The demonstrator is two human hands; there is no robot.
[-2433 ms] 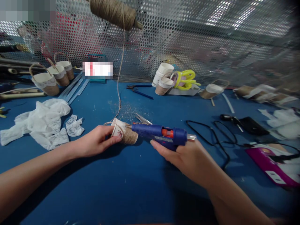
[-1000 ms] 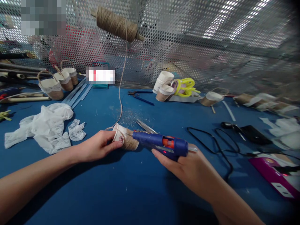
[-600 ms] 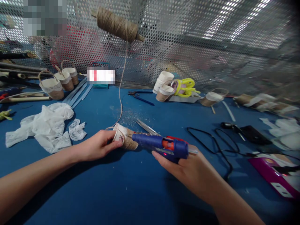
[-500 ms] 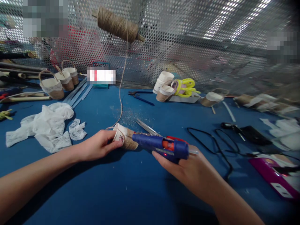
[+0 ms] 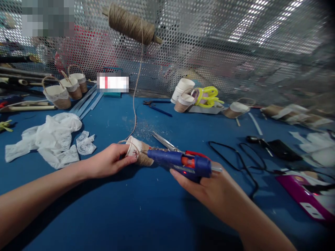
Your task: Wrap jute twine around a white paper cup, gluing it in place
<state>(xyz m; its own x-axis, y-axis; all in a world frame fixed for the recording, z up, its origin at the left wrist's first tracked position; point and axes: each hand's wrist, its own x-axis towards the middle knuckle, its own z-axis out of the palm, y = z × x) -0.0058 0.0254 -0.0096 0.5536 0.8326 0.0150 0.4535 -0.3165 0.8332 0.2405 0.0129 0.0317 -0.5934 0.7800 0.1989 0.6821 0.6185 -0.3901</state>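
A paper cup (image 5: 134,143), part wrapped in brown twine, lies tilted on its side in my left hand (image 5: 110,161). Thumb and fingers close around its white rim end. My right hand (image 5: 209,188) grips a blue glue gun (image 5: 172,160) with a small red light lit. The gun's nozzle meets the cup's side at the border of the twine wrap. From the cup a strand of twine (image 5: 135,104) runs up to a twine spool (image 5: 131,26) hung on the mesh. Scissors (image 5: 163,141) with red handles lie behind the gun, their handles partly hidden by it.
White lace (image 5: 52,139) lies at left, with lace-trimmed twine baskets (image 5: 59,97) behind it. Pliers (image 5: 159,106), stacked white cups (image 5: 180,89) and a yellow bundle (image 5: 206,97) sit at the back. A black cable (image 5: 243,164) and a purple power strip (image 5: 300,198) occupy the right.
Almost nothing differs. The view has shifted very slightly; the glue gun stays at the cup and both hands keep their hold.
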